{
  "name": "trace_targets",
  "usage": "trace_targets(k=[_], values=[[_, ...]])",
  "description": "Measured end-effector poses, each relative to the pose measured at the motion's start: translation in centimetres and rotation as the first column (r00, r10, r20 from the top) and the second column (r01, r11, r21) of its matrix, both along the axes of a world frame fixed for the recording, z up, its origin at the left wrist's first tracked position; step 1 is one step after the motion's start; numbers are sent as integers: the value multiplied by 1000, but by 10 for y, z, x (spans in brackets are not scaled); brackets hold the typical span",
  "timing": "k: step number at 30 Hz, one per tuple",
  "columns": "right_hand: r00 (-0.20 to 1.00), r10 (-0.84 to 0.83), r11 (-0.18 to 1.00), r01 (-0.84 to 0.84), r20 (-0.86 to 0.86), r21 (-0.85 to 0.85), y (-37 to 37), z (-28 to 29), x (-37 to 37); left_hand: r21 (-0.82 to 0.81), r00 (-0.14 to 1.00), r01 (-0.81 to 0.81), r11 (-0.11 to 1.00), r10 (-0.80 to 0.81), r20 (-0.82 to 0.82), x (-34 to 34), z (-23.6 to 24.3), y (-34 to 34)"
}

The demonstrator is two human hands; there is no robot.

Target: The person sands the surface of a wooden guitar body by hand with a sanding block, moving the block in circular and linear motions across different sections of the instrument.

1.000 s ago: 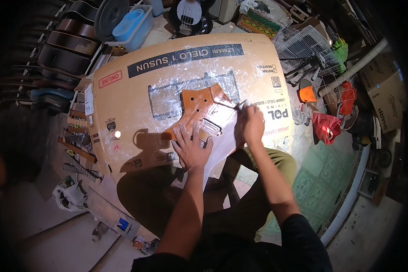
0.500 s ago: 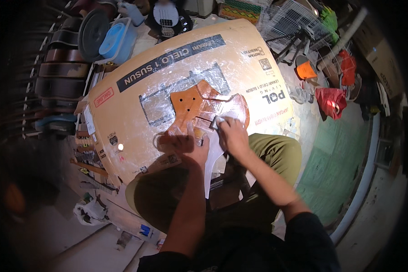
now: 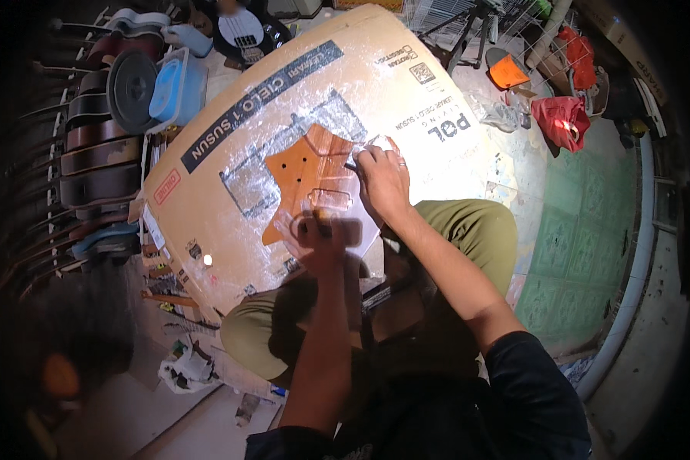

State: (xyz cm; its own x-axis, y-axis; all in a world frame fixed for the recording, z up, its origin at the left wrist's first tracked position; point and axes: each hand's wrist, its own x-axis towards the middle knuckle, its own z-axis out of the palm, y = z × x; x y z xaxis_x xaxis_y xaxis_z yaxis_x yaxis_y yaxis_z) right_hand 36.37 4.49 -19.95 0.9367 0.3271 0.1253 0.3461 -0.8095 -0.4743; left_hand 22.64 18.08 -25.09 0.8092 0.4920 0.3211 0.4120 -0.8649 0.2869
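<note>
An orange-brown wooden guitar body (image 3: 307, 165) with a few dark holes and a routed cavity lies flat on a cardboard sheet (image 3: 207, 192). At its far right edge, my right hand (image 3: 385, 180) is closed on a crumpled whitish piece, cloth or paper, I cannot tell which. Light glares strongly around those fingers. My left hand (image 3: 318, 241), shadowed and a little blurred, rests at the body's near left edge with its fingers apart. A pale area between the hands covers or reflects off the near right part of the body.
Guitars (image 3: 100, 161) stand in a row at the left, beside a blue container (image 3: 172, 88). A black instrument (image 3: 241, 31) lies beyond the cardboard. A red bag (image 3: 560, 123) and an orange piece (image 3: 507, 73) lie at the right, near green floor tiles (image 3: 571, 238).
My right hand has moved from the middle of the guitar body to its far right edge. The left hand has shifted slightly along the near left edge. The whole view has shifted.
</note>
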Motion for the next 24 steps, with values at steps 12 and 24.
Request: trace_targets(k=[12, 24], values=[[998, 35, 995, -40, 58, 87, 4, -2, -32, -134, 996, 19, 991, -30, -79, -4, 2, 6], [992, 122, 988, -125, 36, 87, -5, -7, -47, 71, 999, -30, 997, 33, -34, 7, -2, 3]])
